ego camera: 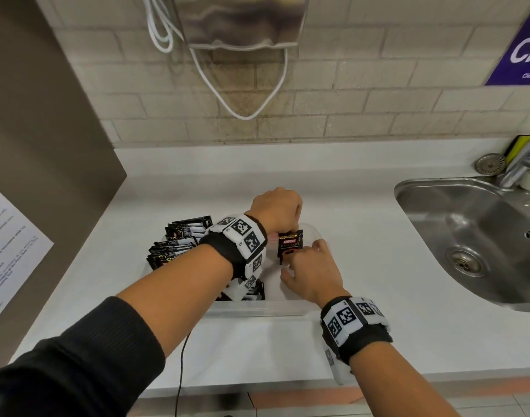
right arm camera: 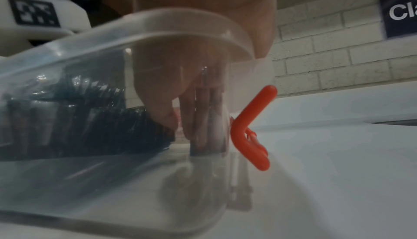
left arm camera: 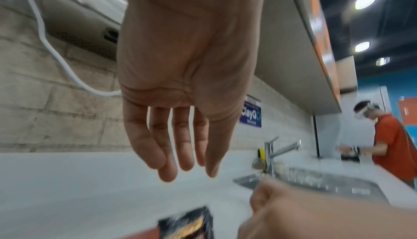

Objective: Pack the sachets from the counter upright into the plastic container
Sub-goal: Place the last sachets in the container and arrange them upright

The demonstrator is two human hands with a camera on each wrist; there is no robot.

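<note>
A clear plastic container stands on the white counter. Several black sachets stand upright in a row in its left part. A black and red Kopiko sachet stands upright in the right part. My right hand reaches in and pinches this sachet between thumb and straight fingers, seen through the container wall. My left hand hovers over the sachet's top. In the left wrist view its fingers hang straight and hold nothing, above the sachet.
An orange latch sticks out at the container's right end. A steel sink with a tap lies to the right. A white cable hangs on the brick wall. Another person works beyond the sink.
</note>
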